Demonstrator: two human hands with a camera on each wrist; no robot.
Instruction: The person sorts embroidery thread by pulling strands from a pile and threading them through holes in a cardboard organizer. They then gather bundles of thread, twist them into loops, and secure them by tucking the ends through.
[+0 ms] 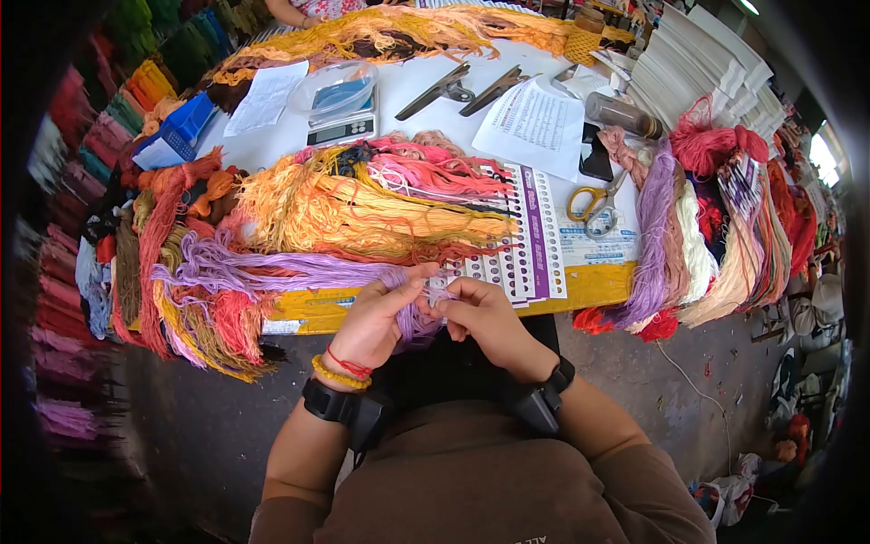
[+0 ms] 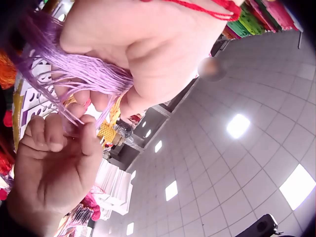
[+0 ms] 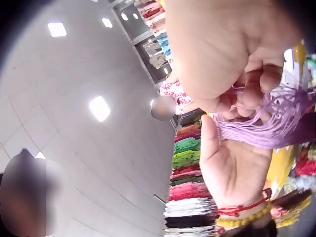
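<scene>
Lilac thread (image 1: 417, 328) hangs over the table's front edge between the two hands. My left hand (image 1: 367, 325) holds the bundle, which in the left wrist view runs as loose strands (image 2: 94, 71) under the thumb and across the palm. Close beside it, my right hand (image 1: 494, 325) pinches a few strands between thumb and curled fingers, as the right wrist view shows at the bundle's side (image 3: 256, 132). More lilac thread (image 1: 272, 268) lies on the table to the left. Just beyond the hands are white cards with punched holes (image 1: 544, 245).
Orange-yellow thread (image 1: 335, 208) is heaped behind the hands. Scissors (image 1: 594, 207) lie to the right, near hanging skeins (image 1: 693, 245). A digital scale (image 1: 343, 130) with a plastic bowl, metal clips (image 1: 441, 91) and printed sheets (image 1: 532, 122) sit farther back. Another person (image 1: 313, 11) is across the table.
</scene>
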